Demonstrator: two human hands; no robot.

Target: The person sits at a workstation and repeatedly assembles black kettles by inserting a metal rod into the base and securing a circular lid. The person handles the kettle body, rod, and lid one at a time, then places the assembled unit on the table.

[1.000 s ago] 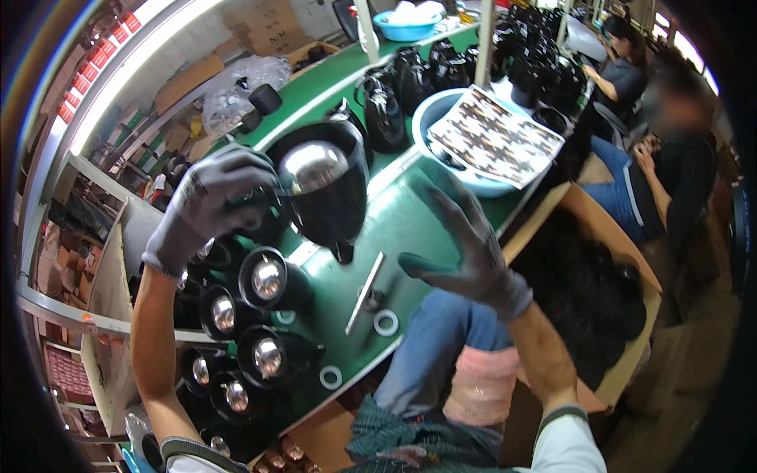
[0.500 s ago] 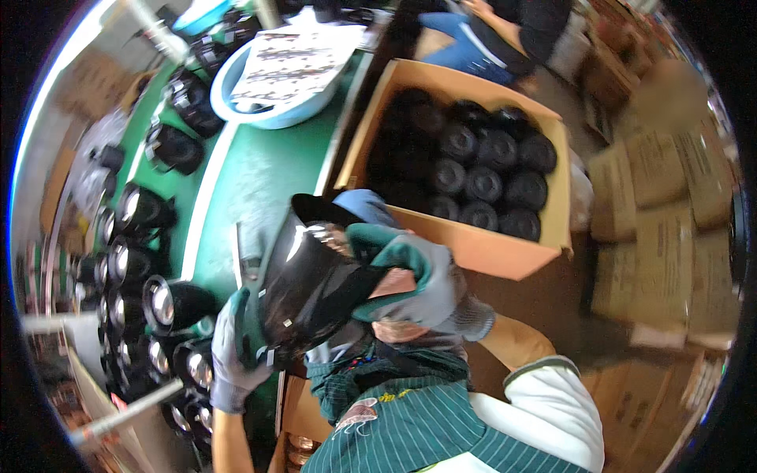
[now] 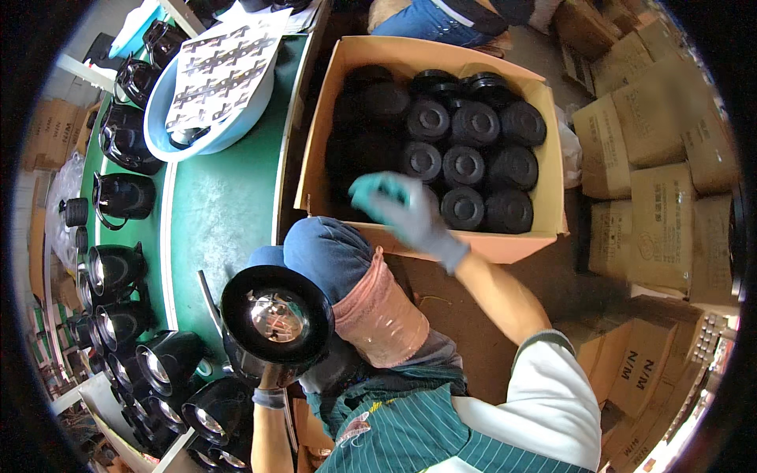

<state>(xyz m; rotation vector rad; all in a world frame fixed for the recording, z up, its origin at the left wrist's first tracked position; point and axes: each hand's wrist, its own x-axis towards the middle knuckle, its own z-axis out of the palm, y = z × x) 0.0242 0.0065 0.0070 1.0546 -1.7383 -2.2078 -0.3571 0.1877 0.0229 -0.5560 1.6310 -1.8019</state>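
My left hand is mostly hidden under a glossy black jug, gripping it from below. The jug tilts so that its round mouth and mirror-like inside face up, over my lap beside the green table. My right hand, in a grey glove with green on the fingers, is over the near edge of the cardboard box. It looks empty, with fingers stretched out and somewhat blurred. Inside the box lie several black round ribbed parts, packed in rows.
Several black jugs line the left side of the green table. At its far end a light blue basin holds a printed sheet. Stacked cartons stand at right. Another person's jeans show beyond the box.
My right hand has come off the jug and moved out over the box. The jug has turned its mouth upward in my left hand. The whole view has shifted.
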